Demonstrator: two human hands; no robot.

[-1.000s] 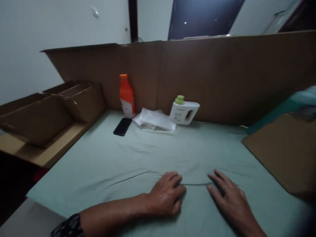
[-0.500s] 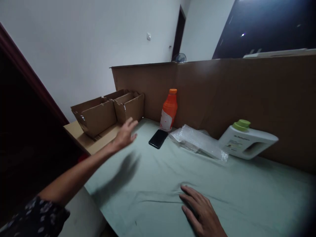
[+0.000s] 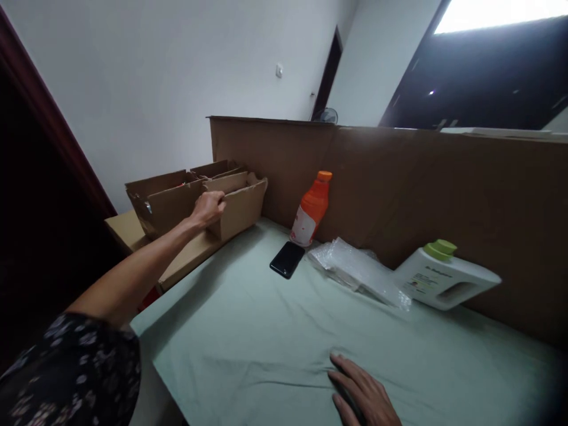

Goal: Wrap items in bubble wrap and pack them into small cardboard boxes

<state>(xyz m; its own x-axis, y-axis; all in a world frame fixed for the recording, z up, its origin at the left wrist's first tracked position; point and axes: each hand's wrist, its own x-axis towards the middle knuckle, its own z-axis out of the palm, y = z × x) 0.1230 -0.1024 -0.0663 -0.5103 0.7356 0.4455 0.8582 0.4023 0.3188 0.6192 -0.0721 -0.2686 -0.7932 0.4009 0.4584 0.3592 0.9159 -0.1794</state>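
Note:
At the near corner of the right-hand cardboard box (image 3: 244,207), my left hand (image 3: 208,209) is closed, with its fingers curled over the box's top edge. Beside it stands another open cardboard box (image 3: 166,204); a bit of red shows inside. My right hand (image 3: 366,393) lies on the pale green cloth (image 3: 248,331) near the front, fingers spread, holding nothing. Between the hands and the back panel, a black phone (image 3: 287,260) lies flat on the cloth.
An orange bottle (image 3: 312,210) stands behind the phone. To its right lie bubble-wrap sheets (image 3: 359,272) and a white jug with a green cap (image 3: 448,275). A tall cardboard panel (image 3: 377,177) closes off the back. Both boxes rest on a cardboard base (image 3: 189,260) at the left.
My left hand has moved up and left from above the cloth to the right-hand box and closed on its edge. My right hand stays on the cloth. The view has shifted slightly.

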